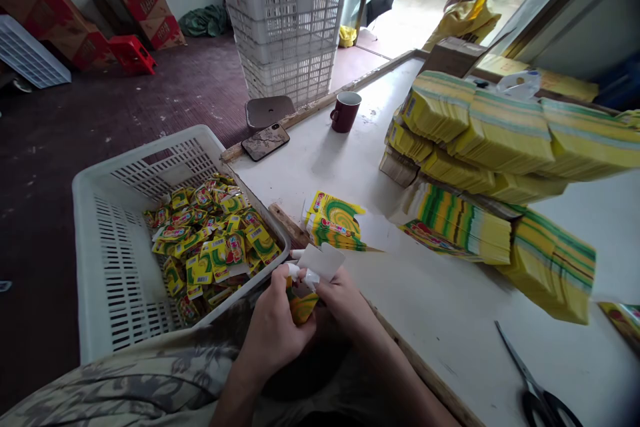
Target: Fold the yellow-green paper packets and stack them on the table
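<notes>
Just off the table's front edge, my left hand (pixel 274 320) is closed around a small yellow carton (pixel 303 309), its white inner flaps standing up. My right hand (pixel 341 293) grips the same carton from the other side, fingers at the flaps. White wrapping covers some of my fingertips. Beyond my hands, a few flat yellow-and-green printed cartons (pixel 336 220) lie on the white table (pixel 425 320). On the left stands a white plastic crate (pixel 85 247), partly filled with folded yellow cartons (pixel 213 240).
Stacks of flat cartons (pixel 485 127) rise on the table's right side. Scissors (pixel 530 380) lie near the front right. A maroon mug (pixel 346 112) and a phone (pixel 266 141) sit toward the back left edge. Tall stacked crates (pixel 290 20) stand behind.
</notes>
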`<state>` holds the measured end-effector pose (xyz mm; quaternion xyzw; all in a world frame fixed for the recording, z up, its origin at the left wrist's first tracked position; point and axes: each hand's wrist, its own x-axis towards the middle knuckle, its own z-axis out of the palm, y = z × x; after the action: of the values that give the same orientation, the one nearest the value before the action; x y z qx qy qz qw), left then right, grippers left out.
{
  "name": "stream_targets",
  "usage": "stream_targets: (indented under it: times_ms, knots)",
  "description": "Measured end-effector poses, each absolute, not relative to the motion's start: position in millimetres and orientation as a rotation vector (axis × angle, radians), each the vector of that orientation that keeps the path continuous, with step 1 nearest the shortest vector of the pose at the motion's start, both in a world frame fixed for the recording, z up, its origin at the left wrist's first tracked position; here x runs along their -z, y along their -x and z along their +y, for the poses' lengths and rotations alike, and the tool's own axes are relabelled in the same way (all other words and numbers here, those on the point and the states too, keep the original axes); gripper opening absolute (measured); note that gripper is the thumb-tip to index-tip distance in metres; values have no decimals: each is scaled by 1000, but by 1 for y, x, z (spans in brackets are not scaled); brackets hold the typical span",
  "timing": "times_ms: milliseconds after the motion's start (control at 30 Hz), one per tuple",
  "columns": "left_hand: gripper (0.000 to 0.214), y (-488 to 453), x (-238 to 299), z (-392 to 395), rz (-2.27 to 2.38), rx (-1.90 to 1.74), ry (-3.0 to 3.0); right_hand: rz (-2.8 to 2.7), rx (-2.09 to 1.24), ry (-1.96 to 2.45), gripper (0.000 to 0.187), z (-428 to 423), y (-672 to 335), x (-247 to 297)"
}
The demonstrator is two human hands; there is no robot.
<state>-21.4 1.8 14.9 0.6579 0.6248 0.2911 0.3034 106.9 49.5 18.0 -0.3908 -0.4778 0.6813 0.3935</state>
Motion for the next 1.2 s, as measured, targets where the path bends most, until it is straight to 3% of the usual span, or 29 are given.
stream_targets:
  times_ms: [100, 267, 400, 633, 800, 1033, 1200]
  knots:
    - [56, 24, -17, 3, 1646, -676, -1655, -1414, -1623, 1023, 36, 45, -111, -17]
    - [60, 24, -9, 4, 1447, -791, -1600, -2010, -1274, 973, 62, 33, -110, -26]
    - [68, 27, -4, 5, 1633, -888, -1593, -1994, -1074, 977, 54, 35, -108, -19]
    - [50, 50, -22, 7, 1866, -644, -1744, -2208, -945, 1000, 59, 36, -121, -14]
    - [44, 54, -30, 6, 1817, -590, -1783, -2328, -877, 1019, 28, 40, -128, -26]
    - [50, 57, -36, 5, 1787, -556, -1793, -2394, -855, 981, 31, 47, -133, -27]
    - [48, 56, -38, 4, 1712, -513, -1736, -2371, -1081, 844, 27, 50, -139, -31]
